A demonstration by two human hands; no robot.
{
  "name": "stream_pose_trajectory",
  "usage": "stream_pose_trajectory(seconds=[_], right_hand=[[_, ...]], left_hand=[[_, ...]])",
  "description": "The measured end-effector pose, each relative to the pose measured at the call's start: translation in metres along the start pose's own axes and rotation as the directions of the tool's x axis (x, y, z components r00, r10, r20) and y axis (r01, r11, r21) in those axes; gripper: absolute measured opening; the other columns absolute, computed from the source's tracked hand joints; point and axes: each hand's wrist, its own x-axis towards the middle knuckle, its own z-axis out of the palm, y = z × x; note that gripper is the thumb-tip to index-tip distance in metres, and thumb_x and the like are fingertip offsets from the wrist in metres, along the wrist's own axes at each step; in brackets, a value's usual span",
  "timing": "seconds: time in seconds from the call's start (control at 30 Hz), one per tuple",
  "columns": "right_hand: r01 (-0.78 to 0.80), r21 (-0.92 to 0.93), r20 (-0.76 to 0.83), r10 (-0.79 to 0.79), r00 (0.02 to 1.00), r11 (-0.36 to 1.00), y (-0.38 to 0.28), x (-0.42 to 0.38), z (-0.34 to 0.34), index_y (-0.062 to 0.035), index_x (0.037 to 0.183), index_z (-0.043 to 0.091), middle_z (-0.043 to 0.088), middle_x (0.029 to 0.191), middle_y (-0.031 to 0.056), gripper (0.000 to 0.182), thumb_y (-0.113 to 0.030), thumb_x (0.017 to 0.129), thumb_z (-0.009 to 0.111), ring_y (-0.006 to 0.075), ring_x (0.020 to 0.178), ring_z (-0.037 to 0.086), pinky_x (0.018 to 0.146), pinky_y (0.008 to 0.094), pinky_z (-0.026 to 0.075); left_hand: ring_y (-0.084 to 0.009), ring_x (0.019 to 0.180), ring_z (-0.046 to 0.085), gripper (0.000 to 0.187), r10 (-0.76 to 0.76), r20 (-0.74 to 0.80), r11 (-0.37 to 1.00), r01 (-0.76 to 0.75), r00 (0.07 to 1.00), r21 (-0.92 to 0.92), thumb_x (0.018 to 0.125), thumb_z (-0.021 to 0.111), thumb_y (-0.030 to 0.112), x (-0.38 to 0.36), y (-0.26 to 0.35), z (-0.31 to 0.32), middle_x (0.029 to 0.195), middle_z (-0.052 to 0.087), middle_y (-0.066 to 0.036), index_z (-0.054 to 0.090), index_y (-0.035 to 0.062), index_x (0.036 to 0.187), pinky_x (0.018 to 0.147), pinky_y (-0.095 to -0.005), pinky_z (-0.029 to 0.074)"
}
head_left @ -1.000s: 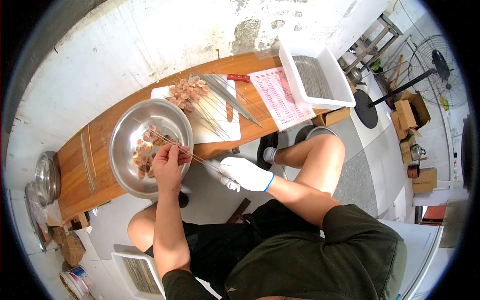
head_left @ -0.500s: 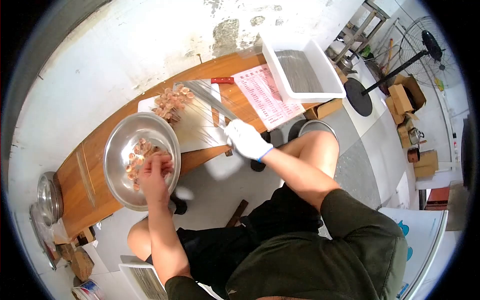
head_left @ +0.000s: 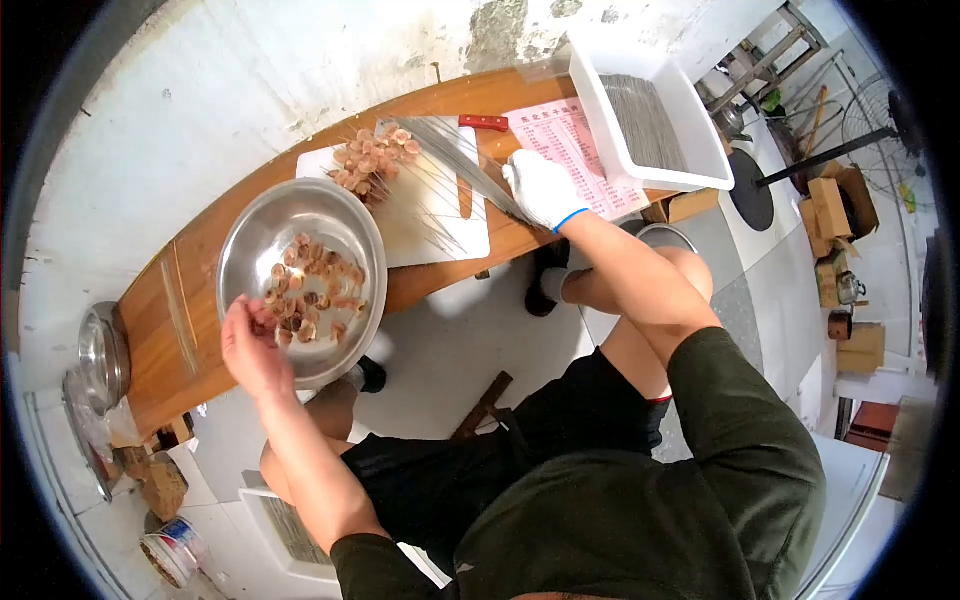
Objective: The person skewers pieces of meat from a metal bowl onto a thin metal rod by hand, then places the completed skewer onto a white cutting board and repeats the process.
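Observation:
My bare left hand (head_left: 252, 345) is at the near left rim of a steel bowl (head_left: 290, 212), fingertips among the pinkish meat pieces (head_left: 312, 287) inside. Whether it pinches a piece I cannot tell. My white-gloved right hand (head_left: 543, 187) reaches across to the white cutting board (head_left: 445, 232) and closes over the near ends of a bundle of bare metal skewers (head_left: 455, 158). Skewers loaded with meat (head_left: 375, 160) lie fanned on the board's far left.
Everything sits on a long wooden bench (head_left: 180, 325) against a white wall. A red-handled knife (head_left: 483, 123), a pink printed sheet (head_left: 578, 135) and a white tub (head_left: 592, 105) of skewers lie to the right. Steel pots (head_left: 100, 355) stand at the left, a fan (head_left: 880, 120) at the far right.
A second ago both hands held a skewer over the bowl. The right hand has carried it to the board and reached the bare skewers; the left hand dropped into the bowl.

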Motion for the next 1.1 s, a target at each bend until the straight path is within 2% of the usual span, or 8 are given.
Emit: stream_pose_trajectory(seconds=[0.1, 0.2, 0.3, 0.33, 0.4, 0.5, 0.6, 1.1], right_hand=[[0.301, 0.053, -0.088, -0.296, 0.951, 0.952, -0.048, -0.035, -0.047, -0.0034, 0.092, 0.056, 0.055, 0.082, 0.0165, 0.017, -0.019, 0.095, 0.052, 0.0365, 0.075, 0.059, 0.065, 0.0451, 0.05], [0.267, 0.575, 0.005, -0.33, 0.944, 0.773, -0.082, -0.094, -0.044, -0.0056, 0.093, 0.056, 0.055, 0.084, 0.0126, 0.013, -0.014, 0.097, 0.048, 0.0313, 0.074, 0.059, 0.067, 0.0397, 0.05], [0.072, 0.727, 0.211, -0.321, 0.923, 0.683, -0.109, -0.15, -0.038, -0.0063, 0.088, 0.058, 0.057, 0.084, 0.0107, 0.016, -0.017, 0.097, 0.05, 0.0279, 0.076, 0.06, 0.072, 0.0371, 0.049], [-0.068, 0.742, 0.322, -0.266, 0.908, 0.667, -0.117, -0.161, -0.043, -0.0059, 0.088, 0.058, 0.058, 0.084, 0.011, 0.017, -0.019, 0.097, 0.05, 0.0291, 0.077, 0.059, 0.072, 0.0369, 0.049], [0.052, 0.741, 0.241, -0.337, 0.91, 0.669, -0.119, -0.172, -0.04, -0.0059, 0.094, 0.059, 0.059, 0.081, 0.0055, 0.016, -0.018, 0.099, 0.05, 0.0161, 0.071, 0.057, 0.066, 0.0293, 0.048], [-0.514, 0.774, 0.586, -0.108, 0.803, 0.37, -0.134, -0.182, -0.057, -0.0043, 0.107, 0.06, 0.058, 0.079, 0.0028, 0.02, -0.02, 0.1, 0.05, 0.0107, 0.066, 0.053, 0.06, 0.0239, 0.044], [-0.577, 0.812, 0.579, -0.239, 0.779, 0.087, -0.127, -0.188, -0.05, -0.0004, 0.12, 0.057, 0.055, 0.075, 0.0002, 0.028, -0.019, 0.1, 0.051, 0.006, 0.063, 0.048, 0.054, 0.0202, 0.038], [-0.798, 0.602, 0.782, -0.232, 0.579, 0.039, -0.116, -0.183, -0.045, -0.0015, 0.126, 0.055, 0.061, 0.085, 0.0025, 0.032, -0.014, 0.098, 0.047, 0.0071, 0.063, 0.051, 0.055, 0.0215, 0.044]], left_hand=[[-0.0099, 0.068, 0.057, 0.016, -0.108, 0.176, 0.969, 0.064, 0.978, 0.238, 0.097, 0.057, 0.017, -0.031, -0.024, 0.03, 0.081, 0.065, -0.003, 0.066, 0.0044, 0.094, 0.063, -0.0243, 0.048], [-0.0107, 0.07, 0.06, 0.023, -0.141, 0.355, 0.965, 0.048, 0.924, 0.258, 0.1, 0.054, 0.019, -0.072, -0.043, 0.057, 0.082, 0.067, -0.006, 0.065, -0.0011, 0.097, 0.063, -0.0238, 0.05], [-0.011, 0.068, 0.061, 0.025, -0.114, 0.433, 0.962, -0.01, 0.894, 0.273, 0.101, 0.052, 0.019, -0.092, -0.044, 0.064, 0.078, 0.067, -0.007, 0.064, -0.0029, 0.096, 0.063, -0.0242, 0.051], [-0.0111, 0.066, 0.061, 0.026, -0.108, 0.453, 0.958, -0.03, 0.885, 0.286, 0.101, 0.052, 0.019, -0.094, -0.045, 0.062, 0.077, 0.067, -0.007, 0.063, -0.0033, 0.096, 0.062, -0.0242, 0.051], [-0.0114, 0.062, 0.059, 0.026, -0.205, 0.457, 0.952, 0.067, 0.866, 0.299, 0.101, 0.052, 0.019, -0.098, -0.045, 0.053, 0.073, 0.066, -0.008, 0.063, -0.0023, 0.092, 0.061, -0.024, 0.05], [-0.012, 0.059, 0.058, 0.026, -0.271, 0.429, 0.953, 0.178, 0.862, 0.244, 0.101, 0.052, 0.02, -0.109, -0.043, 0.05, 0.071, 0.065, -0.008, 0.062, -0.0012, 0.09, 0.059, -0.0244, 0.049], [-0.0126, 0.058, 0.057, 0.025, -0.255, 0.415, 0.962, 0.186, 0.873, 0.2, 0.101, 0.052, 0.02, -0.117, -0.047, 0.05, 0.07, 0.064, -0.008, 0.062, -0.0001, 0.089, 0.058, -0.0246, 0.048], [-0.0118, 0.061, 0.055, 0.025, -0.355, 0.469, 0.934, 0.286, 0.809, 0.214, 0.102, 0.05, 0.02, -0.11, -0.063, 0.056, 0.07, 0.061, -0.006, 0.06, 0.0023, 0.088, 0.058, -0.025, 0.046]])
